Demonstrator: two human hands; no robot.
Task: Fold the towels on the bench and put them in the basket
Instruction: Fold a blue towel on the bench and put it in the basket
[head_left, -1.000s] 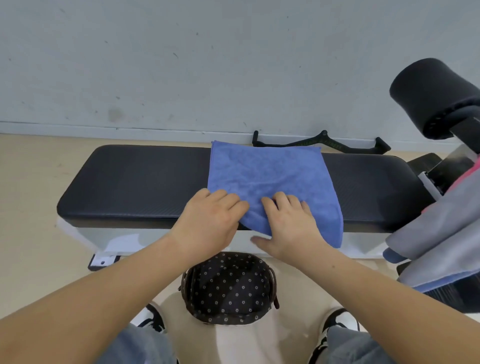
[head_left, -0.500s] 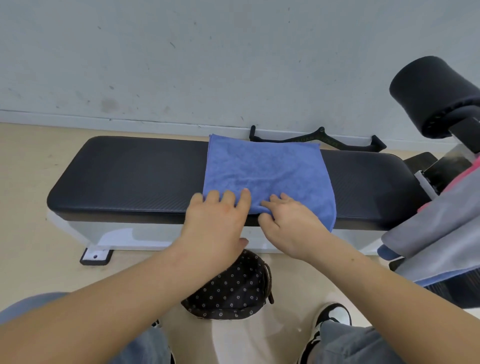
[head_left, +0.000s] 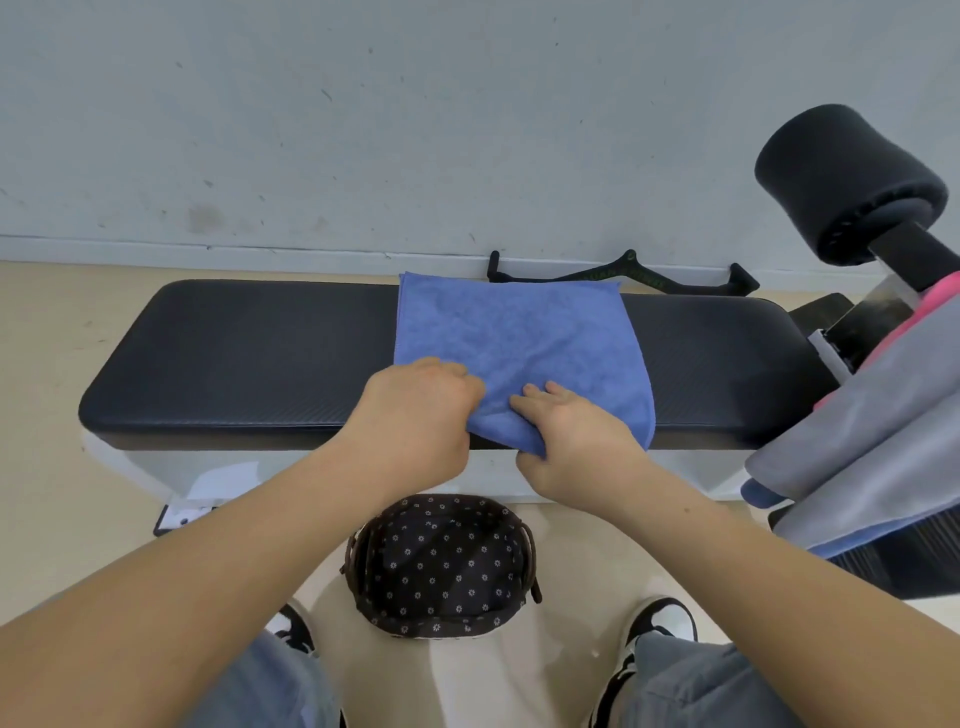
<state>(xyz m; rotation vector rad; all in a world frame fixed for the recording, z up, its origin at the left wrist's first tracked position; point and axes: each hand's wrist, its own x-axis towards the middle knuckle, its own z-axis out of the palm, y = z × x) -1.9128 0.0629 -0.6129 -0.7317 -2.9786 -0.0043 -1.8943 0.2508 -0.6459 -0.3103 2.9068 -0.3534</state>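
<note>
Bright, even light; wide-angle edge distortion.

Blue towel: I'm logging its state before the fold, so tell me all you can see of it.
The blue towel is a fuzzy, square-looking cloth spread flat across the black bench, its near edge hanging slightly over the front. The left hand grips its near left corner; the right hand pinches the near edge.

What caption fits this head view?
Left hand and right hand grip the near edge of a blue towel on the black bench, basket on the floor.
</note>
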